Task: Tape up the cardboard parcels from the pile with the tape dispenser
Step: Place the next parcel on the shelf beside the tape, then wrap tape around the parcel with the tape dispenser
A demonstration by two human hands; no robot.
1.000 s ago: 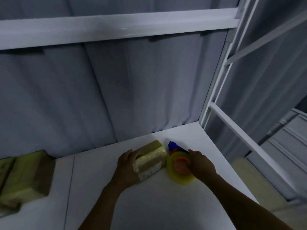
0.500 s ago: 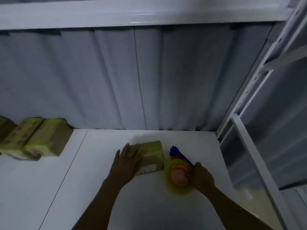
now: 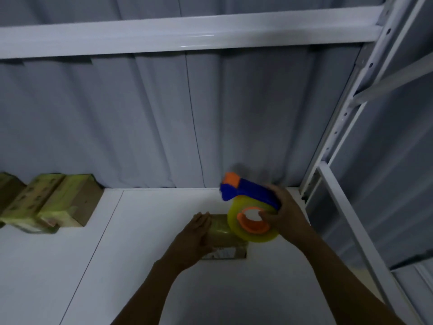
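Hanging behind: grey pleated curtain (image 3: 164,113), fills the back of the view down to the table's far edge.
Table: white top (image 3: 70,277), with a thin seam running front to back on its left part.
Frame: white beam (image 3: 187,31) across the top; perforated white post (image 3: 346,113) down the right, meeting the table's far right corner.
Stack: pile (image 3: 46,202) of yellowish taped cardboard parcels at far left, against the curtain, well apart from both hands.
Work item: one cardboard parcel (image 3: 222,235) lying flat near mid-table, under the left hand and partly behind the roll.
Left hand (image 3: 194,238): fingers straight and together, laid flat on the parcel's left part.
Right hand (image 3: 285,214): curled round the tape dispenser (image 3: 248,192), gripping the blue body, one digit at the orange hub.
Dispenser position: over the parcel's right end, orange nose pointing left and away; just right of the left hand, apart from it.
Tape roll (image 3: 248,235): yellow-clear, orange hub, overlaps the parcel's right end in view.
Hidden: parcel's left part is under the hand, its right end behind the roll; pile's left end is cut off by the frame edge.
Unclear: can't tell if the roll touches the parcel; the print on the parcel's near face is blurred; left fingertips are smeared; light is dim.
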